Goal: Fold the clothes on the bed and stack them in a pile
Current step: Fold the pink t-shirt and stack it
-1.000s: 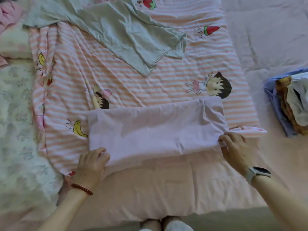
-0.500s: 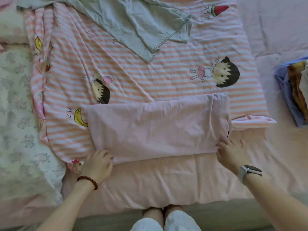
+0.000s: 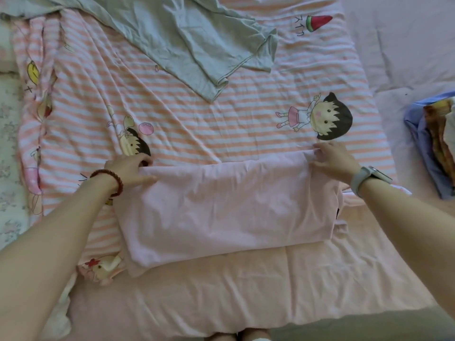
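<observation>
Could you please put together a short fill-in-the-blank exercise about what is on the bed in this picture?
1. Both hands, left hand and right hand, hold the far edge of the folded ____ garment.
2. The unfolded garment at the far side of the bed is ____ in colour.
3. The pile of folded clothes lies to the person's ____.
4. The right wrist wears a ____.

Missing words: pink; green; right; watch

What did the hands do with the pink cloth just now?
Both hands left the near corners and went to the far ones: the left hand and right hand now pinch the far edge of the pink garment. The grey garment and the folded pile did not move.
</observation>
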